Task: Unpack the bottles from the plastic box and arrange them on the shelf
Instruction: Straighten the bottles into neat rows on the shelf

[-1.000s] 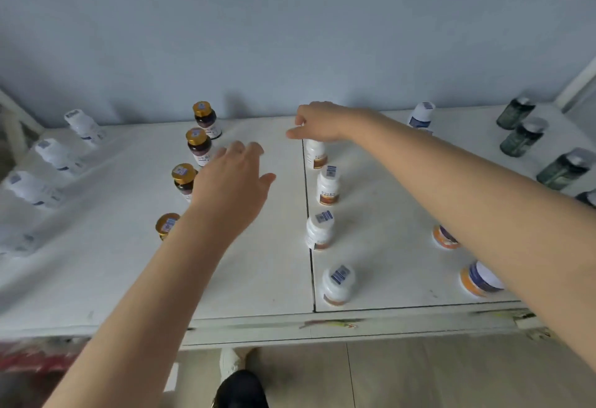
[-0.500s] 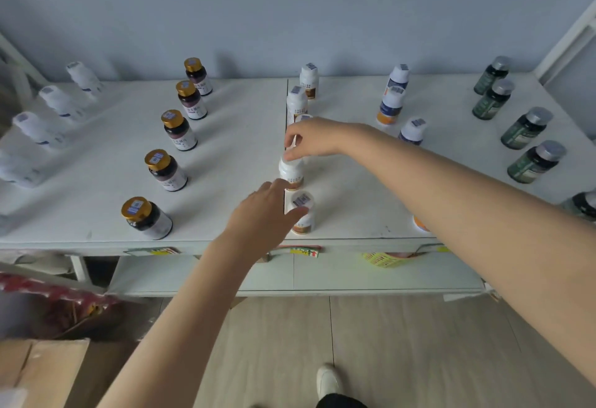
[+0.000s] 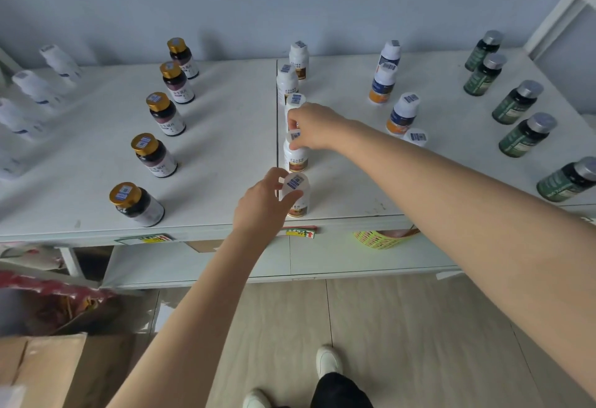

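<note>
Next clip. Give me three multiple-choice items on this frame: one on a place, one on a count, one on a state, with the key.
1. Where does the white bottle gripped by the left hand stand?
A. At the front end of the middle row on the shelf
B. Against the back wall
C. On the floor

2. How many gold-capped bottles stand on the shelf?
A. Three
B. Five
C. Eight

3. What is the right hand doing?
A. Lying flat on the shelf
B. Hanging free at the person's side
C. Pinching the cap of the second white bottle in that row

Key: 1 A, it is the one nearest the shelf's front edge. 2 B, five stand in one line at the left. 3 C, its fingers curl round that cap.
</note>
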